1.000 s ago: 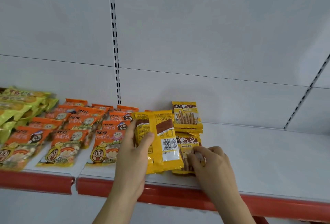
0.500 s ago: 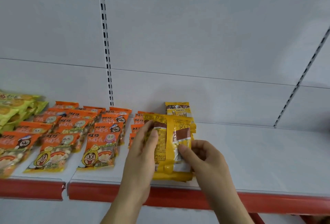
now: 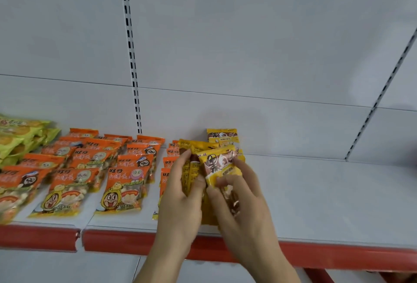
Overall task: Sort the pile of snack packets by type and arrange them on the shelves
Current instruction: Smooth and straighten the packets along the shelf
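Orange packets (image 3: 121,183) lie in rows at the shelf's (image 3: 327,203) left. Just right of them, the left hand (image 3: 180,201) pinches upright yellow packets (image 3: 191,170), fingers curled. The right hand (image 3: 243,206), fingers bent, grips a tilted yellow packet (image 3: 220,163) above the near edge.

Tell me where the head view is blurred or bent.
Head view: the right hand and the yellow packet it holds are motion-smeared; the orange packets stay readable; the slotted rail at right leans from wide-angle distortion; lighting is soft and even.
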The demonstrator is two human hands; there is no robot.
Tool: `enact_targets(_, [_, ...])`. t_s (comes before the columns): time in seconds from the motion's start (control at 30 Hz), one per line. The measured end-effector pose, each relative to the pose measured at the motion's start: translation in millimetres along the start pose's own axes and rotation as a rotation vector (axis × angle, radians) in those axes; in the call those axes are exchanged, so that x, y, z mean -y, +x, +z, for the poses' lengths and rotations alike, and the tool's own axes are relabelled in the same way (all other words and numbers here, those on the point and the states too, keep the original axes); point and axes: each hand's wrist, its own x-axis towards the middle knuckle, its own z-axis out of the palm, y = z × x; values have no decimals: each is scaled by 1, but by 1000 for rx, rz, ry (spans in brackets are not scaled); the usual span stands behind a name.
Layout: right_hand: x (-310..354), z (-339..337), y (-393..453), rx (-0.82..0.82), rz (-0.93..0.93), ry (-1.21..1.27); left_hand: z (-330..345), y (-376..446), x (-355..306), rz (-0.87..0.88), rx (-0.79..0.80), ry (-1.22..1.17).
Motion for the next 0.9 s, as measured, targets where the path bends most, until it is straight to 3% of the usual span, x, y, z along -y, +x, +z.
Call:
enact_targets(0.13, [-11, -5, 2, -13, -2, 10, -6, 3, 6, -29, -37, -92])
enact_targets(0.23, [-15, -12, 6, 36, 201, 125, -9, 2, 7, -9, -32, -31])
enact_targets(0.43, [-33, -30, 18, -147, 360, 50, -33, 14, 11, -16, -208, -137])
enact_targets(0.7, [-45, -4, 23, 124, 336, -378, -32, 9, 9, 1, -178, -115])
enact_targets(0.9, [-47, -6, 29, 188, 286, -459, -29, 6, 9, 0, -148, -58])
